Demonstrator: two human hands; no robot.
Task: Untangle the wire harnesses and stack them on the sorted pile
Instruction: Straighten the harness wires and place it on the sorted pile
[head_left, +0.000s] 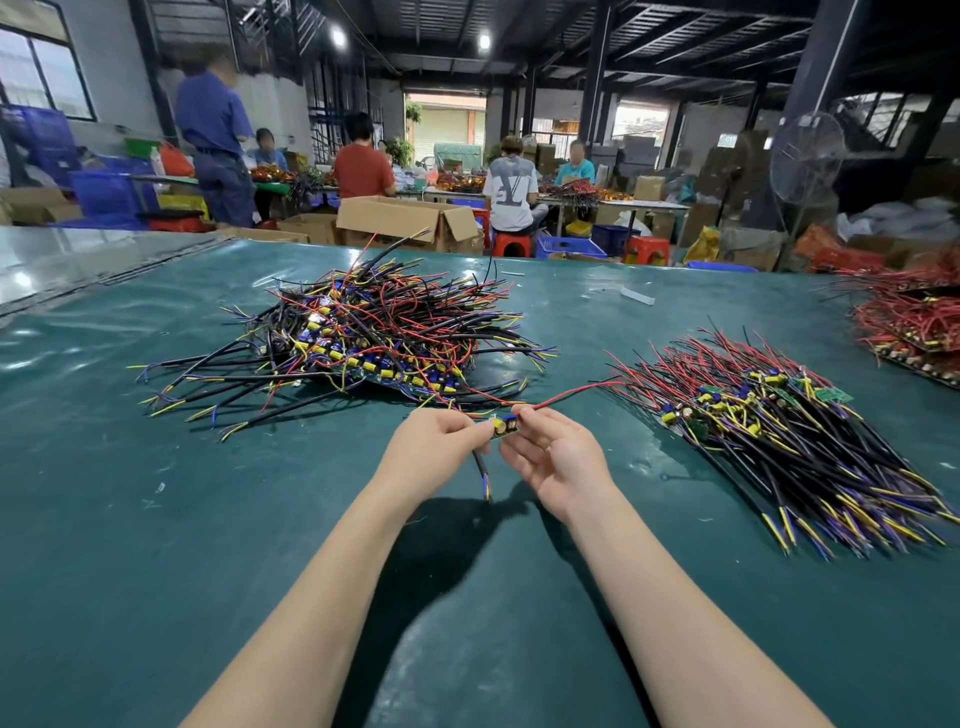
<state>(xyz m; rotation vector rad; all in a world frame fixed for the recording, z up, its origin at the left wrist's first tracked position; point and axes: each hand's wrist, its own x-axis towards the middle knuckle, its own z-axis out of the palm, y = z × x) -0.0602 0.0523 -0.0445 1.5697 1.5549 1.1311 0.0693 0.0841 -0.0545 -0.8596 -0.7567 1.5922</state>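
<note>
The left hand and right hand each pinch an end of one wire harness by its small board, just above the table. Its black lead droops below the grip. Beyond the grip to the left lies the tangled heap, and to its right the sorted pile, both on the glossy green table cover. Farther beyond are a cardboard box, seated workers and a standing fan under a dark steel roof.
</note>
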